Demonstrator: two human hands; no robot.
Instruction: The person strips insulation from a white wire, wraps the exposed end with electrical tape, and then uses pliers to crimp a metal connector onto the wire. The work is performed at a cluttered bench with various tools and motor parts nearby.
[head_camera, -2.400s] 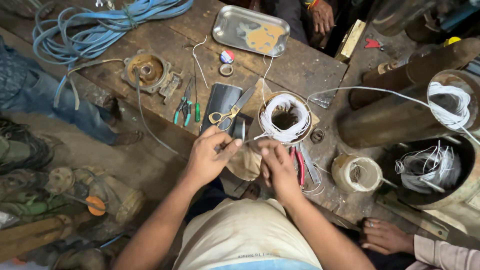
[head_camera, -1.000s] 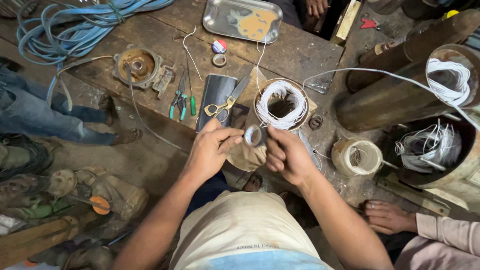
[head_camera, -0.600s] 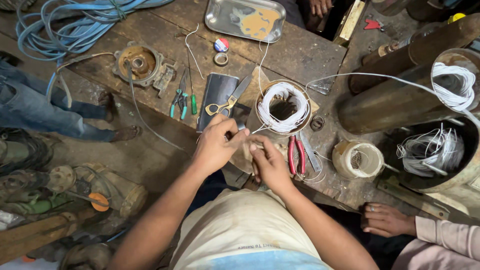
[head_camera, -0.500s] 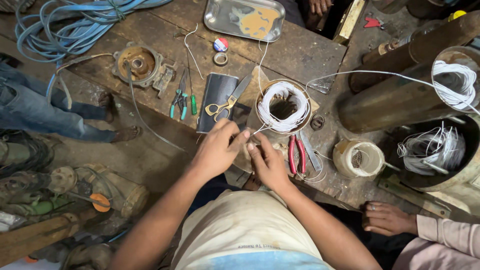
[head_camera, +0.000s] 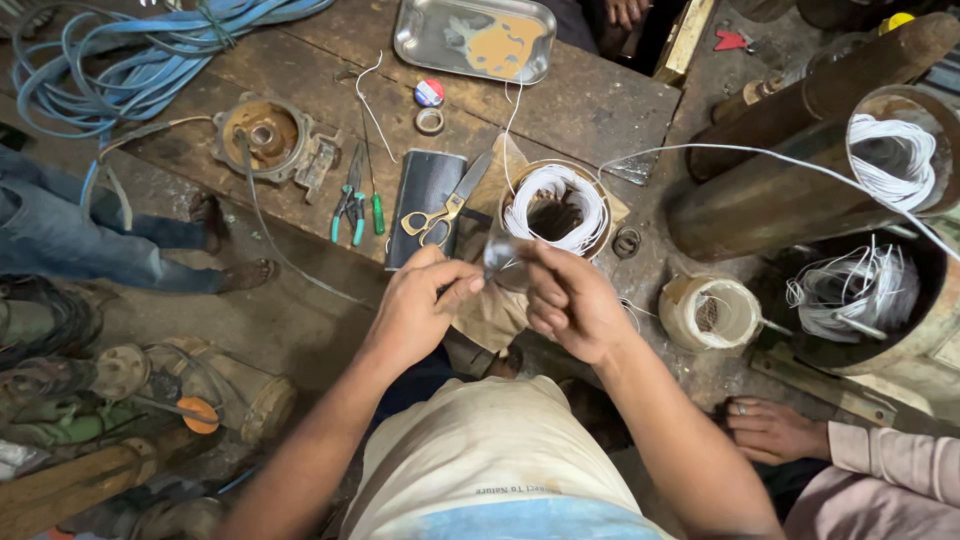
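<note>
Both hands meet just off the near edge of the bench (head_camera: 600, 100). The left hand (head_camera: 420, 310) and the right hand (head_camera: 570, 305) each have their fingers closed, pinching a small clear strip (head_camera: 497, 257) between them, held in the air just in front of the wire coil (head_camera: 555, 207). Scissors (head_camera: 440, 212) lie on a dark pouch (head_camera: 420, 195) just beyond the left hand. Pliers (head_camera: 350, 205) sit further left. A co-worker's hand (head_camera: 770, 430) rests low right, well apart.
</note>
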